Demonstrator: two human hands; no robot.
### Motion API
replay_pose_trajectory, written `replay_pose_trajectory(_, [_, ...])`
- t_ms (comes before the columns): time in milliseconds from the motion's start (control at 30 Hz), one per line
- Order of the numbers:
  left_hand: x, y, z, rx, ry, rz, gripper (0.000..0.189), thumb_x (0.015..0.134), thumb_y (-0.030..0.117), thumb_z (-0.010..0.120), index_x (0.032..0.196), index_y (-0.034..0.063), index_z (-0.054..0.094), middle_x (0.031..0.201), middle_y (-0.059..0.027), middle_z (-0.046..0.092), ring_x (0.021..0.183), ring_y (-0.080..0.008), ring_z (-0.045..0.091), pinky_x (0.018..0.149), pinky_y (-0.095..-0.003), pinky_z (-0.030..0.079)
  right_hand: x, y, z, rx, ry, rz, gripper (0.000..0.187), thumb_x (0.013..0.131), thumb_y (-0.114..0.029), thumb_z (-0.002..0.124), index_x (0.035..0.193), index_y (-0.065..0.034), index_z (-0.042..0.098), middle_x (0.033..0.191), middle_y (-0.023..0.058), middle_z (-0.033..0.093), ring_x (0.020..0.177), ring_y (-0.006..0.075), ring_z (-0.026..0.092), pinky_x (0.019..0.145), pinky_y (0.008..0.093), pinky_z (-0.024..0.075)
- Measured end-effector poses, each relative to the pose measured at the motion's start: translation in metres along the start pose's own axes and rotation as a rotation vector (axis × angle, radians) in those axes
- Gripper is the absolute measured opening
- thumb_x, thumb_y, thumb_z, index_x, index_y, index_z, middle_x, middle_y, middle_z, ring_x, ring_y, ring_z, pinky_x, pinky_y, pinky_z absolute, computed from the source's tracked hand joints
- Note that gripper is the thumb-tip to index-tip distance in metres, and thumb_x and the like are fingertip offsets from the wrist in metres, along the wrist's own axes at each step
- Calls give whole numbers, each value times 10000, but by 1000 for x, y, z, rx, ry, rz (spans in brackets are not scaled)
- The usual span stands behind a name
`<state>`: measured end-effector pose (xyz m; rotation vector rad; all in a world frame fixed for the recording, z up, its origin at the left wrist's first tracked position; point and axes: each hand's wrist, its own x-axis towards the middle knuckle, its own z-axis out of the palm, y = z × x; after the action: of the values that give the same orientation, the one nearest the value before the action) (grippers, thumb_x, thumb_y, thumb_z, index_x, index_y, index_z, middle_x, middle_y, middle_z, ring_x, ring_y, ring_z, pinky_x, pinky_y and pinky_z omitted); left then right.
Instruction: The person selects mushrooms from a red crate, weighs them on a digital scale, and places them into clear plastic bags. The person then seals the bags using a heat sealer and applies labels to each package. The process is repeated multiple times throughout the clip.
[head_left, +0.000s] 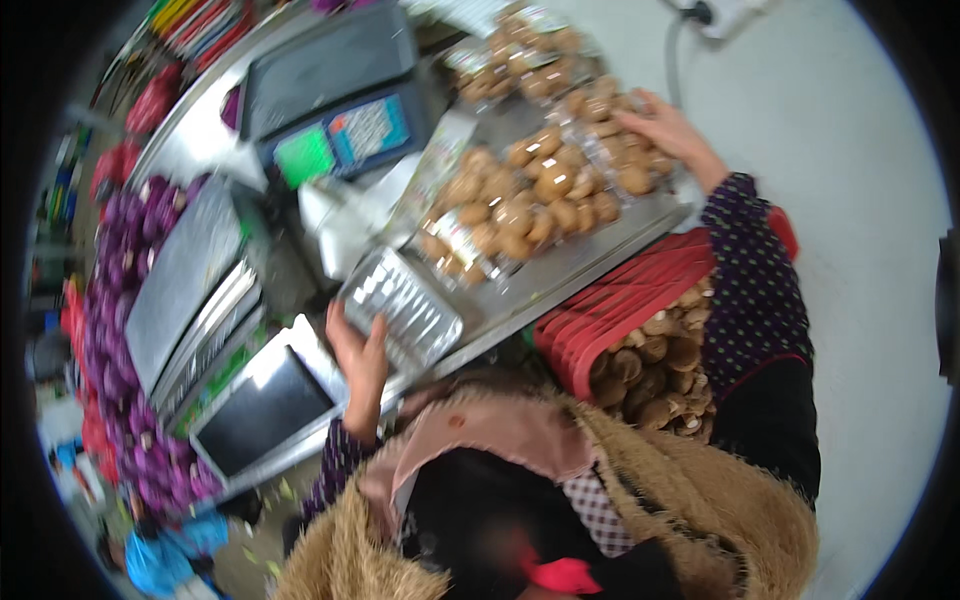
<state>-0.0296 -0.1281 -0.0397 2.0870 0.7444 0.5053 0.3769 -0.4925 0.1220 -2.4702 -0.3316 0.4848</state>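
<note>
My left hand (361, 356) holds the near-left edge of a clear plastic tray (409, 304), with the thumb over its rim. The tray lies at the front of a metal table (577, 266). To its right sit clear packs of brown mushrooms (555, 176), some bearing printed labels. My right hand (667, 131) touches the far right pack (634, 161) at its upper edge. Whether its fingers grip the film is not plain. More mushroom packs (517, 56) are piled farther back.
A red plastic basket (574, 352) of loose mushrooms (660, 375) stands below the table's front edge. Behind the tray is a weighing scale (337, 90). Left are a dark-screened device (262, 412), another grey machine (184, 277) and purple netted produce (120, 300). A power strip (724, 15) lies top right.
</note>
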Motion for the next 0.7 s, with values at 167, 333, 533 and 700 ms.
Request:
replay_pose_trajectory(167, [4,53,-3,18,5,-164,717,831,244,699,1366,-71,341,1374,-266,382,1289,-387,375,1091,-416,303,3,6,5,-208,240,-194,883,788,-586,661,1404,-6,411,1317,267,513,1226,336,512,1016,390,412])
replay_pose_trajectory(333, [34,77,-5,316,-21,275,596,799,238,713,1269,-29,463,1293,-227,497,1247,-383,440,1044,-451,356,-5,-5,12,-542,489,-475,597,819,-401,665,1273,-30,551,1220,189,576,1137,345,540,977,421,434])
replay_pose_trajectory(533, [134,122,81,422,116,687,440,770,323,690,1075,12,624,1033,-203,648,1045,-358,596,877,-416,478,-21,-56,40,-547,550,-653,460,823,-310,678,1191,-48,591,1192,147,587,1110,317,549,962,397,445])
replay_pose_trajectory(700, [158,136,81,-117,-275,378,201,835,187,628,836,-13,641,761,-172,666,692,-287,657,633,-356,505,-56,-86,77,-157,345,-698,390,823,-189,699,1177,-62,595,1179,105,603,1053,278,595,901,358,484])
